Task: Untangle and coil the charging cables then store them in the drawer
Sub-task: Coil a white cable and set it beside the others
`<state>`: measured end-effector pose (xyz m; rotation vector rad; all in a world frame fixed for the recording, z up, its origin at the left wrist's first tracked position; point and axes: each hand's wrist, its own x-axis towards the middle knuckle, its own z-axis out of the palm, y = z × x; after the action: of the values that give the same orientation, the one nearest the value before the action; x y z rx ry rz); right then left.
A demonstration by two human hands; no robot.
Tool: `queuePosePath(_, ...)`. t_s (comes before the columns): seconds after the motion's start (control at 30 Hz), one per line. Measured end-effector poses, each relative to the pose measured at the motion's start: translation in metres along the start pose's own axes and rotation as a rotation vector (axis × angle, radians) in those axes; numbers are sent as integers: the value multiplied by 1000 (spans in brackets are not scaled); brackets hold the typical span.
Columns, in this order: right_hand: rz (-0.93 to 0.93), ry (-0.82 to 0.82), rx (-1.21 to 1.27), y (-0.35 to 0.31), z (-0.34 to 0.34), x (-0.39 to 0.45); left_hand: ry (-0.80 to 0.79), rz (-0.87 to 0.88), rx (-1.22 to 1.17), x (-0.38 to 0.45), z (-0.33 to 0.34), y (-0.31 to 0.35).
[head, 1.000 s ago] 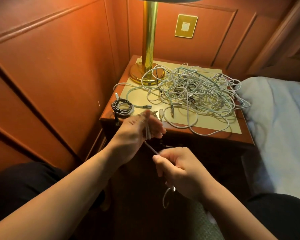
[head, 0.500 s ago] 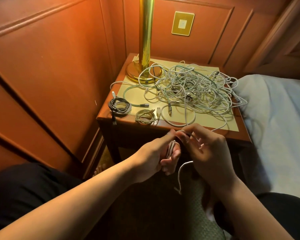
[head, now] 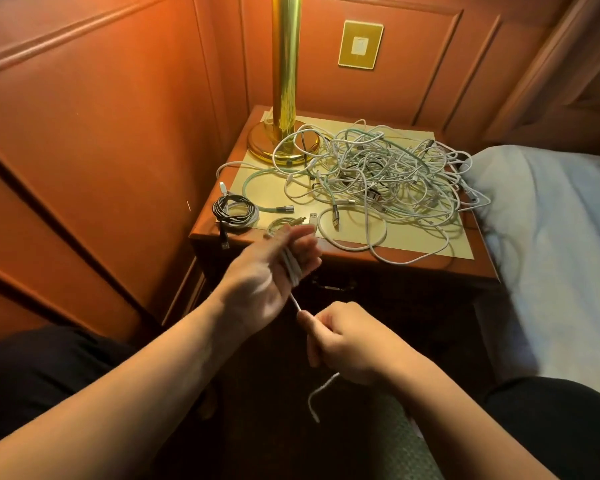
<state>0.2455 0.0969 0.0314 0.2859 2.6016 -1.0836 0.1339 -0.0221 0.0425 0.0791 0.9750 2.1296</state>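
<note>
Here, white cable (head: 290,265) around left hand (head: 271,271)

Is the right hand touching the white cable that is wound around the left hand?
Touching. The head view shows the right hand pinching the white cable, which runs taut up to the loops on the left hand; the free end hangs below.

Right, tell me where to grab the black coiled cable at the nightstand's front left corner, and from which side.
Probably best to take the black coiled cable across its bundled ring, pinching all the loops together from above. It lies flat on the nightstand, so a top approach seems to keep the coil from springing open. Avoid the loose plug end hanging over the front edge: pulling that could unwind it.
</note>
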Motion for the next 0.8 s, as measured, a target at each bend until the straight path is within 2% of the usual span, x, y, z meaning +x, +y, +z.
queuePosePath(0.07,-73,35,27,-6,-2,-5,-15,72,234,7,-11,7)
queuePosePath(0.2,-282,221,178,-10,-11,-13,-163,109,941,9,-23,4)
queuePosePath(0.27,-345,300,209,-8,-16,-14,-263,81,1046,9,-25,-2)
queuePosePath(0.4,-420,445,160,1,-21,-12,-392,-9,889,3,-13,-6)
queuePosePath(0.5,-402,528,76,8,-25,-8,-482,-167,789,-3,-2,-6)
queuePosePath(0.63,-397,584,135,20,-31,-4,-556,-311,602,-11,8,-13)
queuePosePath(0.7,-370,603,251,21,-30,-2,-553,-348,428,-13,10,-14)
queuePosePath(0.8,-271,531,341,19,-24,8,-491,-327,209,-12,1,-13)
